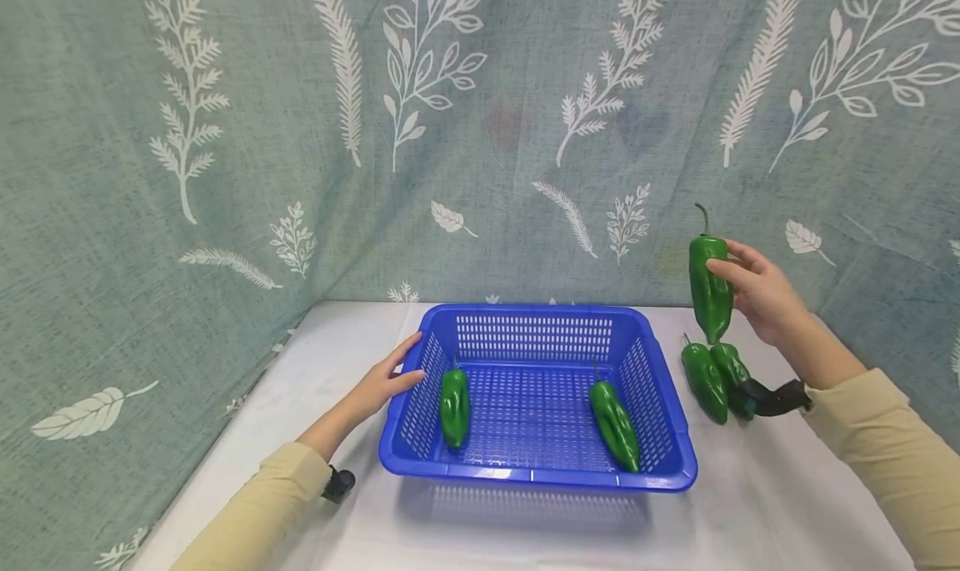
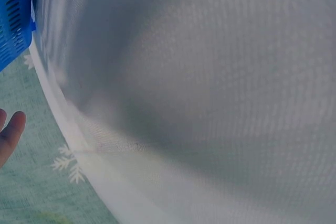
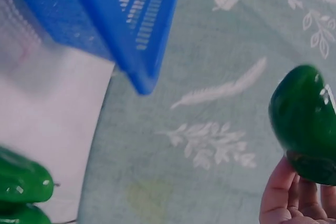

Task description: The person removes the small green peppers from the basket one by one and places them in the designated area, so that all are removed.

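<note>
My right hand [image 1: 765, 292] pinches a green pepper [image 1: 709, 288] between thumb and fingers, stem up, above the table to the right of the basket. In the right wrist view the same pepper [image 3: 304, 119] shows end-on over the fingers [image 3: 277, 190]. Below it, two more green peppers [image 1: 704, 381] [image 1: 731, 367] lie side by side on the table. At the left side of the blue plastic basket [image 1: 525, 476], my left hand [image 1: 378, 383] has its fingers extended at the rim. Inside the basket lie one pepper [image 1: 454, 408] at left and another [image 1: 615, 425] at right.
The basket stands on a white-covered table [image 1: 330, 338]. A green curtain with white leaf prints [image 1: 480, 137] hangs behind and along the left side. Dark straps [image 1: 776, 398] sit at both wrists, the right one overlapping a table pepper in the head view.
</note>
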`<state>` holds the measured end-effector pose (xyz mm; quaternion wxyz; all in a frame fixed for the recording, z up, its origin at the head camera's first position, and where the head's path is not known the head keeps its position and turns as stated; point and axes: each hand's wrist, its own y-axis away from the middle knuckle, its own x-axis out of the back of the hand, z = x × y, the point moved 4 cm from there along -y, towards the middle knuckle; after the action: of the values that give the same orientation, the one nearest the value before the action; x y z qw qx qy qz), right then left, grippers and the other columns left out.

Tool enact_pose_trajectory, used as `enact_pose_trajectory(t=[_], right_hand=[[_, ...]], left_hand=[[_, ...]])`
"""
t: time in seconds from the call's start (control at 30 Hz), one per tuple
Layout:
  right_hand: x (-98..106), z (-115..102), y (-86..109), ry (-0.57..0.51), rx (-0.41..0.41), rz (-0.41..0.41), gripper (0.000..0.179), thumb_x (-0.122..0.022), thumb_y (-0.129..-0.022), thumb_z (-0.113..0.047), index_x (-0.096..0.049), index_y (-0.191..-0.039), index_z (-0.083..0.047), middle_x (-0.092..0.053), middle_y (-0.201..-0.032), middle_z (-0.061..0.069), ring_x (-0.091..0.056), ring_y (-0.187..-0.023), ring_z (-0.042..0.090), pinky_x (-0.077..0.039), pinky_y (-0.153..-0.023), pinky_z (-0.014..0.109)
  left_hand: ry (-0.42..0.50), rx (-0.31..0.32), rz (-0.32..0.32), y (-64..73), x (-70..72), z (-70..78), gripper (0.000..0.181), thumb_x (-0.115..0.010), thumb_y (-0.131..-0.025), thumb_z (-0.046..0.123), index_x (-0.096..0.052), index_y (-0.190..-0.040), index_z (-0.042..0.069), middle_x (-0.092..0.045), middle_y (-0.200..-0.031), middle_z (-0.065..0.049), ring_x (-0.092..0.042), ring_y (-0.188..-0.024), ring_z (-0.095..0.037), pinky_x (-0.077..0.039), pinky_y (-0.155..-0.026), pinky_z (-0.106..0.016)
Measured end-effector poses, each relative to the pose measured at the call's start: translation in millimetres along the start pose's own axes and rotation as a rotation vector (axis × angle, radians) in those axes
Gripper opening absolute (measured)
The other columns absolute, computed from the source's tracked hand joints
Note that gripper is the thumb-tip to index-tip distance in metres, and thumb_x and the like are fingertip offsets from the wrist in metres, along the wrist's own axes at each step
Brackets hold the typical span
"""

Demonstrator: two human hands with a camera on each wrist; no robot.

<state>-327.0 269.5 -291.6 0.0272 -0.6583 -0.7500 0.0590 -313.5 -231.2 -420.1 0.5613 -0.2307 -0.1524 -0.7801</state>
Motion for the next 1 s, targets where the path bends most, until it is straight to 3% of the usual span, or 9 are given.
enact_pose_trajectory(t=[0.07, 0.2, 0.37, 0.53, 0.87, 1.0], right_hand=[[6, 2, -0.3, 0.037, 0.010, 0.048, 0.071, -0.056, -0.091, -0.021, -0.014, -0.147, -0.007, -0.051, -0.100, -0.012, -0.058, -0.081, -0.001, -0.048, -0.066, 0.015], [17, 8, 1.0, 0.214, 0.036, 0.151, 0.068, -0.057, -0.090, -0.026, -0.021, -0.146, -0.010, -0.048, -0.098, -0.015, -0.055, -0.079, -0.005, -0.046, -0.064, 0.012], [30, 16, 3.5, 0.421, 0.062, 0.264, 0.063, -0.054, -0.091, -0.031, -0.026, -0.144, -0.011, -0.044, -0.097, -0.019, -0.048, -0.082, -0.006, -0.042, -0.065, 0.008], [41, 26, 5.1, 0.454, 0.062, 0.351, 0.064, -0.054, -0.090, -0.032, -0.026, -0.144, -0.009, -0.043, -0.095, -0.019, -0.045, -0.081, -0.005, -0.041, -0.064, 0.006], [62, 51, 9.9, 0.543, 0.081, 0.593, 0.060, -0.054, -0.090, -0.032, -0.032, -0.141, -0.009, -0.038, -0.098, -0.019, -0.038, -0.079, -0.006, -0.036, -0.064, 0.010], [67, 60, 11.5, 0.592, 0.045, 0.644, 0.060, -0.052, -0.090, -0.033, -0.032, -0.142, -0.010, -0.045, -0.112, -0.001, -0.035, -0.079, -0.008, -0.036, -0.067, 0.016]], left_hand=[[0.000, -0.002, -0.002, 0.3, 0.1, 0.3, 0.066, -0.052, -0.092, 0.029, -0.017, -0.147, 0.020, -0.027, -0.145, -0.024, -0.040, -0.122, -0.045, -0.041, -0.095, -0.051], [0.004, 0.004, -0.001, 2.0, 0.0, 5.5, 0.065, -0.051, -0.092, 0.026, -0.017, -0.147, 0.018, -0.027, -0.145, -0.025, -0.039, -0.123, -0.046, -0.039, -0.096, -0.053], [0.002, -0.006, -0.011, 10.2, -0.8, 28.1, 0.065, -0.049, -0.092, 0.020, -0.016, -0.147, 0.009, -0.026, -0.144, -0.029, -0.039, -0.121, -0.049, -0.041, -0.094, -0.053], [-0.002, 0.016, -0.016, 14.1, -2.1, 37.9, 0.063, -0.048, -0.093, 0.019, -0.016, -0.147, 0.008, -0.025, -0.144, -0.029, -0.040, -0.120, -0.050, -0.042, -0.093, -0.052], [0.015, 0.001, -0.015, 14.7, -2.2, 38.0, 0.063, -0.048, -0.093, 0.018, -0.016, -0.147, 0.008, -0.025, -0.144, -0.029, -0.039, -0.121, -0.049, -0.041, -0.095, -0.052], [0.011, 0.001, -0.014, 14.2, -2.0, 36.7, 0.063, -0.048, -0.093, 0.018, -0.016, -0.147, 0.008, -0.025, -0.144, -0.029, -0.039, -0.121, -0.049, -0.040, -0.095, -0.053]])
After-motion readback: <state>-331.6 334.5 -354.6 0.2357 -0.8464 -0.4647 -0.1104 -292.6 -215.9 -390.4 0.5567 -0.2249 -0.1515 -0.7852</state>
